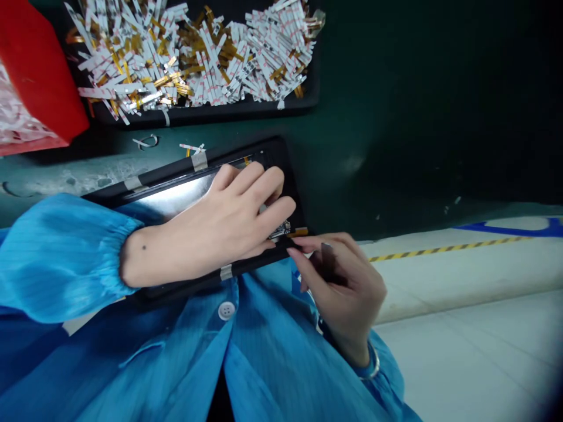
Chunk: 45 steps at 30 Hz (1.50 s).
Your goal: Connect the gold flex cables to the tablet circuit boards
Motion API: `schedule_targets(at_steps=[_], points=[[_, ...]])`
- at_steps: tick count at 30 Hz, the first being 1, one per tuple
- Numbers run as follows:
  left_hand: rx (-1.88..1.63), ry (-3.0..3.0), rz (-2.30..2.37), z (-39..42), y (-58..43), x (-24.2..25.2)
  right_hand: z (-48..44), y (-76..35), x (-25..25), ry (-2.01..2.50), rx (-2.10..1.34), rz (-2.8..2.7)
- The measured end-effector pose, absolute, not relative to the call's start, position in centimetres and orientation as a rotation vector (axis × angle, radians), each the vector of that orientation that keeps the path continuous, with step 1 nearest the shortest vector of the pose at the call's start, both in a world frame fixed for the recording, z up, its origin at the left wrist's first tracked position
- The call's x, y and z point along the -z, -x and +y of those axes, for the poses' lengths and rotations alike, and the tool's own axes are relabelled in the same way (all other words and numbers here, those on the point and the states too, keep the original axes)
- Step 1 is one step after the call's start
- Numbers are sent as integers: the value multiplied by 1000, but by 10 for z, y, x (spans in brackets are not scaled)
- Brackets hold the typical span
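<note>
A black padded tray (290,176) lies across my lap and the bench edge, with strips of grey tape on its rims. In it sits a shiny flat panel (176,196) with a small circuit board (287,227) at its right end. My left hand (237,211) rests over the panel and board with fingers curled down; its fingertips are hidden. At the tray's lower right corner, the thumb and index finger of my right hand (338,269) are pinched together beside an orange flex strip (300,232). What they grip is unclear. A dark narrow piece (328,258) shows against the right palm.
Behind the tray stands a black bin (197,116) heaped with white and amber strips (211,58). A red box (48,70) with pale pieces is at the left. Loose scraps (193,147) lie on the dark green bench (373,146). Yellow-black tape (448,249) marks the area beyond its edge.
</note>
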<state>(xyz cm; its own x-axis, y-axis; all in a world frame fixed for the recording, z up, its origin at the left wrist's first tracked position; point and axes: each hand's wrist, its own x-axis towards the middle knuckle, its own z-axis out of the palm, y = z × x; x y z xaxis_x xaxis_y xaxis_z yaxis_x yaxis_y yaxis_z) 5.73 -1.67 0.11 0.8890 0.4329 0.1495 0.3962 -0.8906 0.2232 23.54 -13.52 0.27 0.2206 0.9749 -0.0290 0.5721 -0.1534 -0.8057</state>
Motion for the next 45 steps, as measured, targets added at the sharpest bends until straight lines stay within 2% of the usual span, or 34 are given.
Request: schedule_targets(at_steps=[2, 4, 15, 24, 36, 45], points=[[-273, -2846, 664, -17, -60, 0, -132, -238, 1, 1831, -450, -1579], [-280, -2824, 693, -18, -64, 1, -132, -240, 4, 1835, -291, -1620], [-216, -2509, 714, -16, -56, -7, -132, -236, 27, 1661, -255, -1607], [-247, -2479, 755, -21, -39, -11, -127, -263, 33, 1232, 55, -2190], [-293, -2570, 747, -22, -42, -6, -119, -261, 24, 1211, 58, -2214], [-266, -2605, 666, -23, -41, -3, -110, -257, 5, 1224, -89, -2361]])
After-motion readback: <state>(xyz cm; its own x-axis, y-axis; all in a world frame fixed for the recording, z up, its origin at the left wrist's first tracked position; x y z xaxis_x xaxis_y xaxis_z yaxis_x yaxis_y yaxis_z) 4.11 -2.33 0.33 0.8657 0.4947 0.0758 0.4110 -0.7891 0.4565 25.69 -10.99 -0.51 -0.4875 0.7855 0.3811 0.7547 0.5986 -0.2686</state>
